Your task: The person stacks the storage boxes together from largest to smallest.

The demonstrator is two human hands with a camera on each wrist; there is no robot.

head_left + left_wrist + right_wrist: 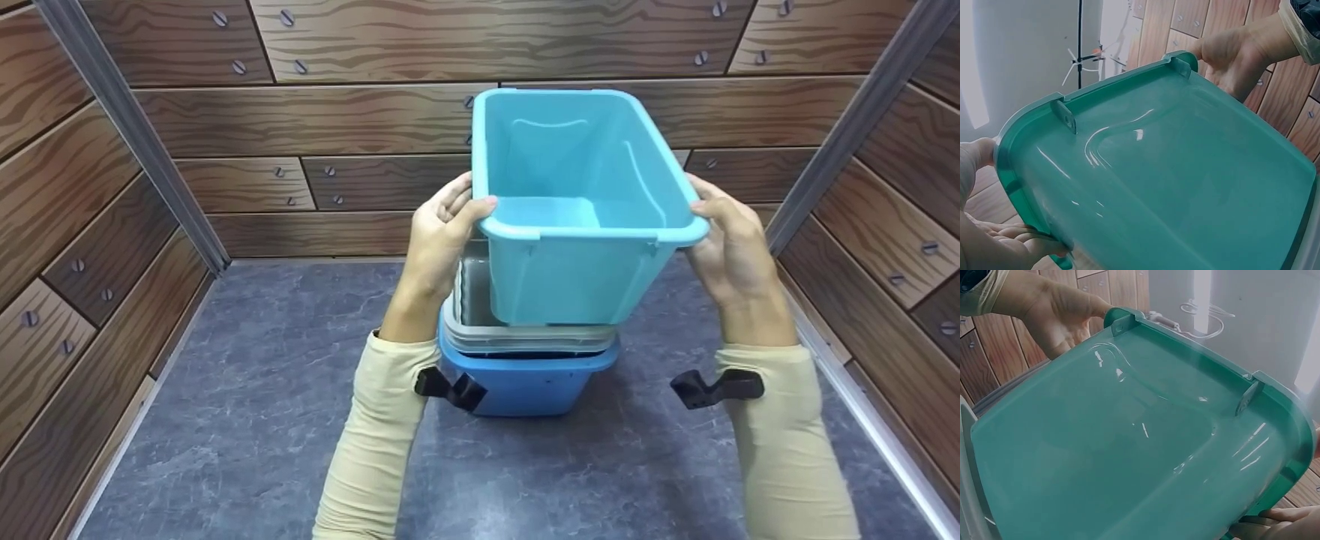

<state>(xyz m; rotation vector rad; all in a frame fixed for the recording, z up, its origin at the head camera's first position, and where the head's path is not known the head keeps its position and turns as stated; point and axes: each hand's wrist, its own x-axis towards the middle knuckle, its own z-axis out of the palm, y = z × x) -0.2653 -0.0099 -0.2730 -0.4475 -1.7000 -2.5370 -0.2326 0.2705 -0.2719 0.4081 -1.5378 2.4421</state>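
Both hands hold up a light turquoise plastic bin [570, 274], tilted so that its hollow inside faces me in the head view. My left hand [439, 240] grips its left rim near the front corner, thumb over the edge and fingers below. On the opposite corner my right hand [731, 240] grips the rim the same way. Beneath it stands a grey bin [469, 337] nested in a blue bin [525, 386] on the floor; the turquoise bin overlaps the grey one in this view. Both wrist views show the turquoise bin's outer wall [1185, 157] close up.
Dark grey marbled floor [285, 420] spreads around the stack. Wood-patterned walls [375, 120] close off the back and both sides, with metal posts [142, 142] at the corners. A black wrist mount [450, 386] sits on the left sleeve, another [716, 386] on the right.
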